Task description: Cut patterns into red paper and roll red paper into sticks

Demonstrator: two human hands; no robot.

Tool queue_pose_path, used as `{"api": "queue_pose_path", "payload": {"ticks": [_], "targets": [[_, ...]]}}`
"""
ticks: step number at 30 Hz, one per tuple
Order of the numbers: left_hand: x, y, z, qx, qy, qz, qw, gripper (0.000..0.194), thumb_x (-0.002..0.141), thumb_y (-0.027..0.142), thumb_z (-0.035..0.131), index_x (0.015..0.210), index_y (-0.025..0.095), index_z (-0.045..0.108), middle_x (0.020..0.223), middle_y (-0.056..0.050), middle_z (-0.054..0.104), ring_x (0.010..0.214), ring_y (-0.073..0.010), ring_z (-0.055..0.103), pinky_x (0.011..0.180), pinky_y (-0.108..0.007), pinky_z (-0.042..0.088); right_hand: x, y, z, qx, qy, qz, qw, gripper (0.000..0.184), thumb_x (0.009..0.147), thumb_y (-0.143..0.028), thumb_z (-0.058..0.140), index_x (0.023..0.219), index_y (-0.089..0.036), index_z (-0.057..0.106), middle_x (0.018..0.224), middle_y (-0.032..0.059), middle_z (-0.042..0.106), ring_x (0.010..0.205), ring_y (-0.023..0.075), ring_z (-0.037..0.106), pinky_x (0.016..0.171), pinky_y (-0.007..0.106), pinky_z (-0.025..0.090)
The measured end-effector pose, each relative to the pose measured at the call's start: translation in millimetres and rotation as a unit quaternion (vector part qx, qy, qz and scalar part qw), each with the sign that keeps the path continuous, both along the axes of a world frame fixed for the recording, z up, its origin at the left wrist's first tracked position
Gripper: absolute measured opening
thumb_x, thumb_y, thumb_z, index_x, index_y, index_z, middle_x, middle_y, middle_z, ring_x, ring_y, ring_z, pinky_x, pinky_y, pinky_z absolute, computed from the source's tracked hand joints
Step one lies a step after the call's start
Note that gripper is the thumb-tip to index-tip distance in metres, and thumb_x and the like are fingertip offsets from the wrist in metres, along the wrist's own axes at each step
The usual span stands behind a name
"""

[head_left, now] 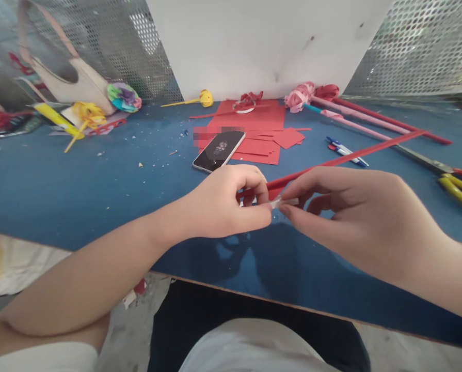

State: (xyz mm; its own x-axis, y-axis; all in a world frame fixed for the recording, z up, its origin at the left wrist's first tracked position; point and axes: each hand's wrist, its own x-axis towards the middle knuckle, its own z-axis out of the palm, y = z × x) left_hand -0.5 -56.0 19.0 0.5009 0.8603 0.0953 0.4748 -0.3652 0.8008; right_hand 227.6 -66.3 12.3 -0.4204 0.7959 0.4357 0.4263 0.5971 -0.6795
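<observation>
My left hand [234,201] is closed around the near end of a long, narrow red paper strip [343,157]. The strip slants up to the right, behind my right hand. A small white strip [288,202] lies between the fingertips of both hands; whether it is tape or paper I cannot tell. My right hand [362,222] pinches this white piece between thumb and fingers. Between the hands a bit of red shows, partly hidden by my fingers. Just beyond my left hand rests a phone [220,150] with a dark screen.
Red paper pieces [254,116] lie behind the phone. To the right are a pen [347,151], yellow-handled scissors [457,188] and pink and red paper flowers on sticks [300,96]. A handbag [56,77] and a yellow cutter [58,120] sit left on the blue table [79,181].
</observation>
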Motion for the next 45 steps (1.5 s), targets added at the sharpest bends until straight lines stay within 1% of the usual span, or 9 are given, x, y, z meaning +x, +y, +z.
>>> {"api": "queue_pose_path", "payload": {"ticks": [2,12,16,20,25,30,37,41,45], "targets": [[-1,1,0.2,0.012,0.001,-0.002,1.000,0.011,0.081,0.020,0.072,0.073,0.017,0.065,0.090,-0.001,0.064,0.066,-0.0089,0.054,0.056,-0.024,0.046,1,2,-0.2,0.000,-0.003,-0.001,1.000,0.012,0.084,-0.016,0.078,0.082,-0.028,0.076,0.072,-0.0061,0.076,0.047,0.0109,0.064,0.035,0.023,0.047],[3,4,-4.4,0.086,0.042,0.003,0.995,0.011,0.085,0.025,0.072,0.079,0.016,0.076,0.094,-0.003,0.070,0.069,-0.0096,0.059,0.061,-0.025,0.048,0,4,-7.0,-0.032,0.005,0.028,0.999,0.023,0.084,-0.007,0.075,0.088,-0.029,0.079,0.079,-0.0054,0.080,0.056,0.0151,0.069,0.045,0.027,0.057],[5,3,-6.2,0.093,0.043,0.012,0.995,0.011,0.085,0.025,0.073,0.079,0.016,0.076,0.093,-0.002,0.069,0.069,-0.0086,0.059,0.064,-0.025,0.049,0,4,-8.8,-0.017,-0.009,0.013,1.000,0.017,0.086,-0.011,0.073,0.088,-0.027,0.078,0.079,-0.0050,0.080,0.056,0.0141,0.068,0.046,0.026,0.054],[9,1,-10.5,0.099,0.054,0.021,0.993,0.011,0.085,0.024,0.073,0.079,0.016,0.074,0.094,-0.002,0.068,0.068,-0.0082,0.058,0.063,-0.025,0.048,-3,4,-6.9,-0.008,-0.076,-0.025,0.997,0.015,0.083,-0.012,0.070,0.087,-0.025,0.077,0.079,-0.0032,0.079,0.058,0.0155,0.069,0.053,0.029,0.054],[14,0,-16.3,0.130,0.059,0.032,0.989,0.011,0.087,0.023,0.072,0.080,0.015,0.072,0.095,-0.002,0.065,0.070,-0.0081,0.056,0.065,-0.025,0.048,-5,3,-8.3,0.021,-0.127,-0.053,0.990,0.011,0.081,-0.013,0.069,0.081,-0.022,0.075,0.071,-0.0027,0.076,0.058,0.0168,0.069,0.058,0.030,0.052],[16,3,-20.1,0.133,0.057,0.042,0.989,0.013,0.090,0.025,0.072,0.082,0.015,0.073,0.096,-0.001,0.062,0.070,-0.0084,0.055,0.067,-0.027,0.048,-3,5,-13.1,0.092,-0.140,-0.077,0.983,0.009,0.081,-0.013,0.068,0.083,-0.019,0.075,0.074,-0.0013,0.075,0.060,0.0162,0.068,0.058,0.030,0.048],[18,4,-23.8,0.117,0.068,0.040,0.990,0.013,0.092,0.027,0.068,0.087,0.015,0.072,0.103,-0.005,0.061,0.078,-0.0131,0.059,0.070,-0.031,0.049,-4,9,-17.5,0.115,-0.163,-0.089,0.976,0.010,0.080,-0.013,0.067,0.081,-0.019,0.075,0.070,-0.0012,0.073,0.056,0.0157,0.063,0.056,0.029,0.046],[19,5,-26.7,0.131,0.075,0.029,0.988,0.012,0.093,0.026,0.065,0.088,0.015,0.070,0.108,-0.006,0.061,0.085,-0.0149,0.060,0.077,-0.033,0.052,-4,11,-22.4,0.145,-0.186,-0.081,0.968,0.009,0.082,-0.013,0.066,0.079,-0.018,0.073,0.072,0.0014,0.072,0.061,0.0180,0.064,0.059,0.031,0.048],[20,5,-28.6,0.131,0.135,-0.008,0.982,0.011,0.094,0.021,0.058,0.090,0.015,0.066,0.114,-0.009,0.058,0.089,-0.0181,0.062,0.081,-0.037,0.055,-2,17,-28.9,0.163,-0.260,-0.041,0.951,0.017,0.087,-0.014,0.062,0.071,-0.019,0.063,0.066,0.0009,0.062,0.058,0.0186,0.061,0.055,0.031,0.043]]}}
